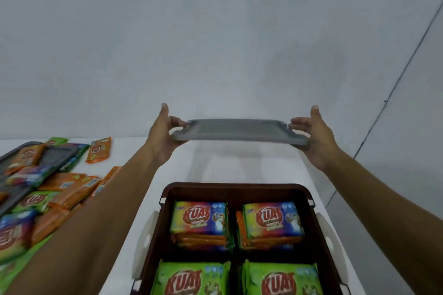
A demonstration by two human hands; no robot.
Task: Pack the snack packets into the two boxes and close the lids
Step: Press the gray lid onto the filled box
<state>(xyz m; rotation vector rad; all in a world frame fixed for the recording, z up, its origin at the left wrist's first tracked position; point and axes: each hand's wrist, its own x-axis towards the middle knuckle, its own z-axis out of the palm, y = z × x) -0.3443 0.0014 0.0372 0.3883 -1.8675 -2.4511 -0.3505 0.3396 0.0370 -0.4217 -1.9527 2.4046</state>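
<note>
A grey translucent lid (239, 130) hangs flat in the air beyond the box, held at both short ends. My left hand (164, 135) grips its left end and my right hand (314, 137) grips its right end, thumbs raised. Below them a dark brown box (236, 188) stands open on the white table. It holds stacks of snack packets: two multicoloured stacks (200, 220) at the back and two green stacks (194, 279) at the front. White latch handles (143, 237) hang open at its sides.
At the left lie several loose orange and green snack packets (64, 189), some on a second grey lid (60, 154). One orange packet (99, 149) lies apart near the wall. The table's right edge runs just beside the box.
</note>
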